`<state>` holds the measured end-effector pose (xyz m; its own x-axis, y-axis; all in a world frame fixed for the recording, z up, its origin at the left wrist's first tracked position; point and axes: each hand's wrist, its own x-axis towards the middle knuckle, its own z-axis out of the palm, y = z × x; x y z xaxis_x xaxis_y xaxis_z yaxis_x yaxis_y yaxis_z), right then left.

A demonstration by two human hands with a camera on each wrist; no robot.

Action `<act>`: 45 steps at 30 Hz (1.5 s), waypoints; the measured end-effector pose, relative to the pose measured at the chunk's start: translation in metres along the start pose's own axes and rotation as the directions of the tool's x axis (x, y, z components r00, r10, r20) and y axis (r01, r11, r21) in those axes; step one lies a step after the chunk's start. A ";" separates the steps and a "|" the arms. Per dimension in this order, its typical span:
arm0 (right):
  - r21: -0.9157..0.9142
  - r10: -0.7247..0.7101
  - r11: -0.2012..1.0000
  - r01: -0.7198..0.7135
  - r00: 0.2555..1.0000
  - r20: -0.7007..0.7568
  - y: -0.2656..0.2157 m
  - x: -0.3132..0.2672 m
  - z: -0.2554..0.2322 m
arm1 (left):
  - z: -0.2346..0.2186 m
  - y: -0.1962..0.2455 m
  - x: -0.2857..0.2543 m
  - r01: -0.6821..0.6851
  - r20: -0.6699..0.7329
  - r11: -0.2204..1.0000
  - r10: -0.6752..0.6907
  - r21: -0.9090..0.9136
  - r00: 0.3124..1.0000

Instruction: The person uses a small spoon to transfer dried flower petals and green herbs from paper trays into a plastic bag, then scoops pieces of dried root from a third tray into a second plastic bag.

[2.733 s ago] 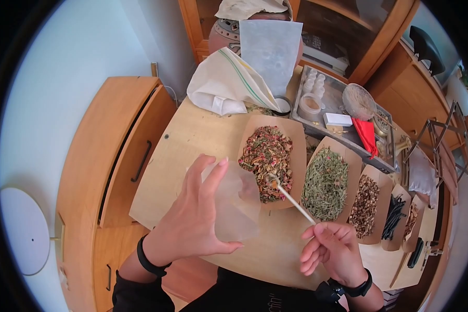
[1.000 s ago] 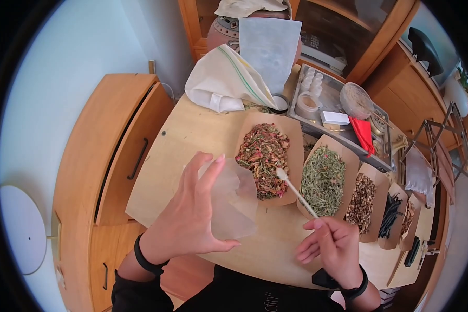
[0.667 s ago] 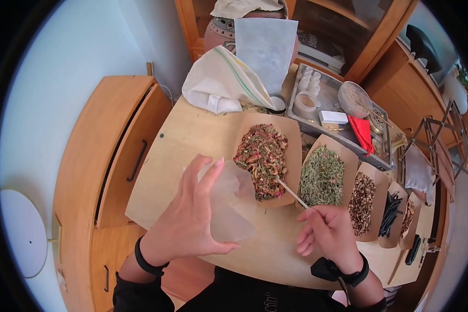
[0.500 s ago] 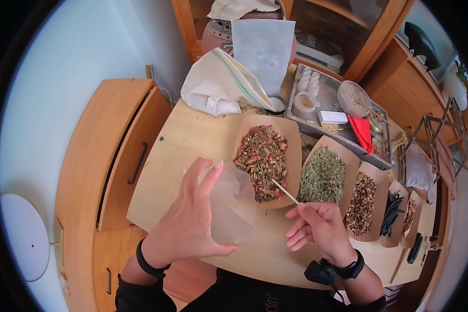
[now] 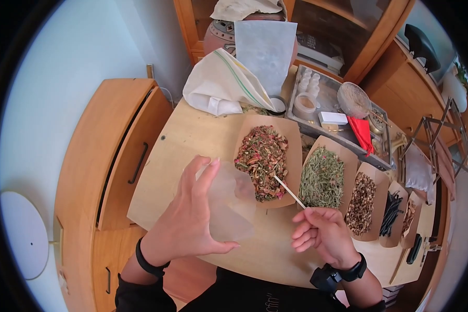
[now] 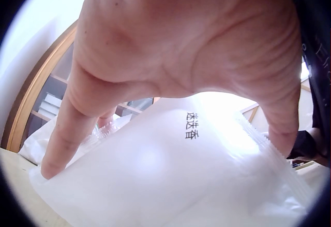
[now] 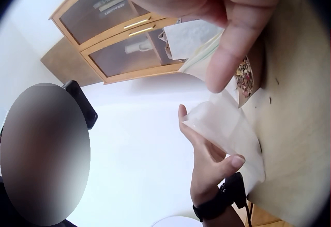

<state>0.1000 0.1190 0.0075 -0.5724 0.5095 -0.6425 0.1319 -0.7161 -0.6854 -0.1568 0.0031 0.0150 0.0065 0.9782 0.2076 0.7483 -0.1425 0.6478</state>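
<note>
One slim pale spoon (image 5: pixel 288 191), pinched between thumb and fingertips of the right hand (image 5: pixel 325 234), slanting down into the first paper tray (image 5: pixel 293 166), far end lost in the dried mix (image 5: pixel 260 161): brown, green, flecks of pinkish red. Plain brown, that tray, with raised sides and a generous heap inside. Over now to the left hand (image 5: pixel 190 213), and a soft, cloudy plastic bag (image 5: pixel 231 210) in its grasp, just beside the tray's near left corner; touching or not, impossible to tell. Milky white up close, a bit glossy, creased, with a ribbed edge and dark printed characters (image 6: pixel 192 126).

On to the pose: left thumb low, fingers high, arched wide around the bag, no tight clench. Right hand in from the opposite side, spare fingers loosely bent, pointing leftward. Black bands at both wrists.

Further out, four more paper trays in a row to the right: green needles (image 5: pixel 322 179), brown chunks (image 5: pixel 361 205), black sticks (image 5: pixel 391 214), light brown pieces (image 5: pixel 411 216). All on a pale wooden table (image 5: pixel 177 156). Behind, a metal tray (image 5: pixel 327 129) with a red cloth (image 5: pixel 360 135), and a white cloth bag (image 5: pixel 218 86), green-striped.
</note>
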 end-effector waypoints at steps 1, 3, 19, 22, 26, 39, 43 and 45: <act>0.006 0.003 1.000 -0.003 1.000 -0.007 0.000 -0.001 -0.001 | 0.000 0.000 0.000 -0.005 -0.004 1.000 0.005 0.001 1.000; 0.000 -0.009 1.000 0.009 1.000 -0.010 -0.001 -0.003 -0.005 | 0.000 0.000 0.000 -0.009 -0.011 1.000 0.009 0.002 1.000; -0.477 -0.355 0.839 0.260 0.927 -0.118 -0.011 -0.036 0.026 | 0.000 0.002 0.001 0.004 -0.002 1.000 -0.004 0.015 1.000; -0.622 -0.379 0.755 0.207 0.912 -0.157 -0.022 -0.023 0.018 | 0.001 0.001 0.001 -0.011 -0.001 1.000 0.011 0.007 1.000; -0.628 -0.298 0.760 0.170 0.949 -0.104 -0.023 -0.008 0.016 | 0.002 0.000 0.001 -0.037 -0.008 0.999 0.037 0.003 0.999; -0.043 0.017 0.999 -0.016 1.000 0.015 -0.017 0.012 -0.009 | 0.002 0.000 0.001 -0.052 -0.011 0.999 0.052 0.000 0.999; -0.014 0.019 1.000 -0.018 0.999 0.043 -0.014 0.009 -0.015 | 0.002 0.000 0.000 -0.022 0.007 1.000 0.022 0.021 1.000; -0.010 0.018 1.000 -0.018 0.999 0.041 -0.014 0.006 -0.017 | 0.001 0.000 -0.001 0.000 0.017 0.999 0.000 0.034 1.000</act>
<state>0.1080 0.1401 0.0071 -0.6023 0.4766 -0.6403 0.1499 -0.7204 -0.6772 -0.1560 0.0021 0.0135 0.0177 0.9807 0.1948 0.7707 -0.1375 0.6222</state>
